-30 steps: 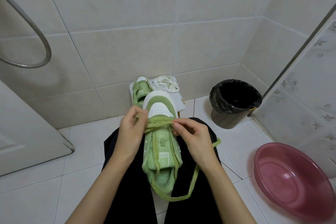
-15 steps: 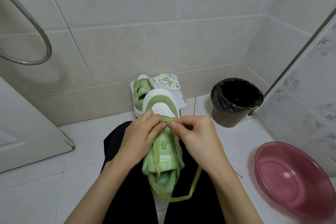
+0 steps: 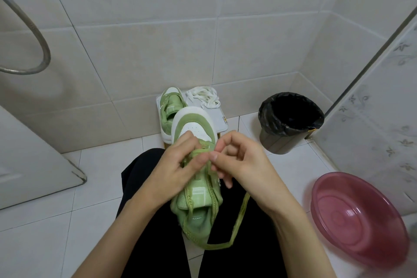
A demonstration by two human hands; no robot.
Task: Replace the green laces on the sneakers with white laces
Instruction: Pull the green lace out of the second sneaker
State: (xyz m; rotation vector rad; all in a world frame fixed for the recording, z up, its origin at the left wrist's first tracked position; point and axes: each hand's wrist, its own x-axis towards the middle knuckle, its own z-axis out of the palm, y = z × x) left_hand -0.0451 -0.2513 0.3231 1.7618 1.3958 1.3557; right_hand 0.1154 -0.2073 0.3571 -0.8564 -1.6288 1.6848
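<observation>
A green and white sneaker (image 3: 194, 196) lies on my lap, toe pointing away. My left hand (image 3: 176, 165) and my right hand (image 3: 237, 160) meet over its front eyelets, each pinching the green lace (image 3: 239, 219), whose loose end loops down over my right thigh. The second green sneaker (image 3: 170, 106) stands on a small white stool (image 3: 222, 123) by the wall. A bundle of white laces (image 3: 204, 97) lies on the stool beside it.
A black-lined waste bin (image 3: 290, 119) stands to the right of the stool. A pink plastic basin (image 3: 358, 221) sits on the floor tiles at the lower right, by a patterned glass partition (image 3: 379, 88). A metal shower hose (image 3: 33, 36) loops at upper left.
Both hands have come together from the sneaker's sides to its front eyelets and now work the lace near the toe. The loose lace end hangs lower on the right.
</observation>
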